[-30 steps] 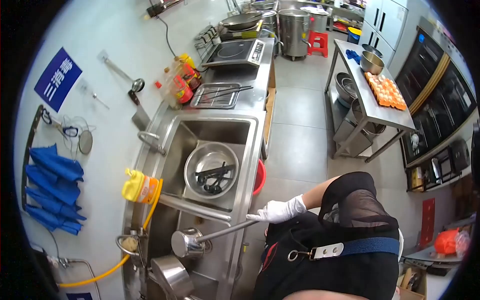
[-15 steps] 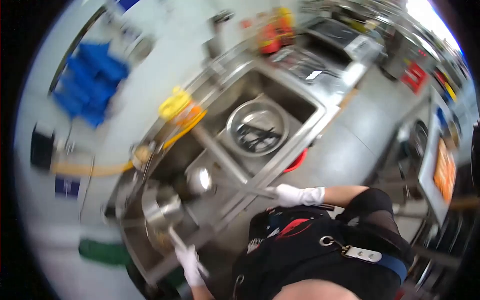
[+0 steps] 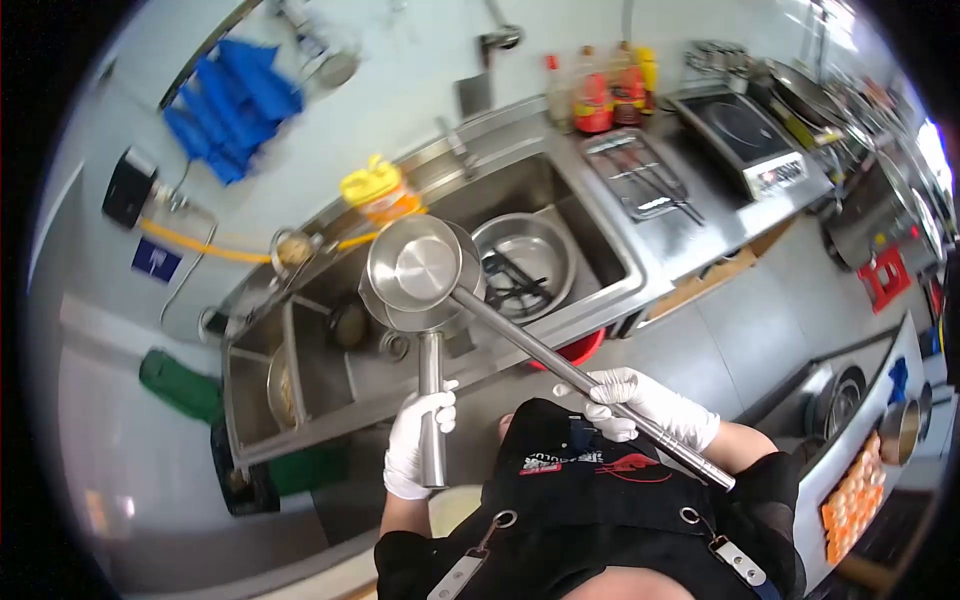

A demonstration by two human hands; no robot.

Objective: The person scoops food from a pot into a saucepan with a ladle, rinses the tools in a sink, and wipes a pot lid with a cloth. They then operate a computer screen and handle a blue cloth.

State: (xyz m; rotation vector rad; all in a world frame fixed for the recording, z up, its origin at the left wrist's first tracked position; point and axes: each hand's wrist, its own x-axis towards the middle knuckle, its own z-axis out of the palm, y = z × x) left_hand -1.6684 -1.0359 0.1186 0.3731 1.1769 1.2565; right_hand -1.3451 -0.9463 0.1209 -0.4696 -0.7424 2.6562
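Note:
Both hands wear white gloves. My left hand (image 3: 418, 440) is closed round the thick handle of a steel saucepan (image 3: 462, 318), whose bowl is partly hidden. My right hand (image 3: 630, 400) grips the long tubular handle of a steel ladle (image 3: 412, 262). The ladle's deep round bowl is over the saucepan's bowl; whether they touch I cannot tell. Both bowls hang above the steel sink (image 3: 600, 285). Behind them in the sink stands a wide metal basin (image 3: 555, 235) with black pieces (image 3: 520, 285) inside, their kind unclear.
A yellow jug (image 3: 380, 195) stands at the sink's back edge. Sauce bottles (image 3: 592, 95), a tray with utensils (image 3: 640, 175) and an induction cooker (image 3: 740, 130) are farther right. Blue cloths (image 3: 235, 110) hang on the wall. A red basin (image 3: 583, 350) shows below the sink front.
Both hands have come up from the sink's front edge, now holding the saucepan and the ladle in front of my body. The camera view has turned and become sharper.

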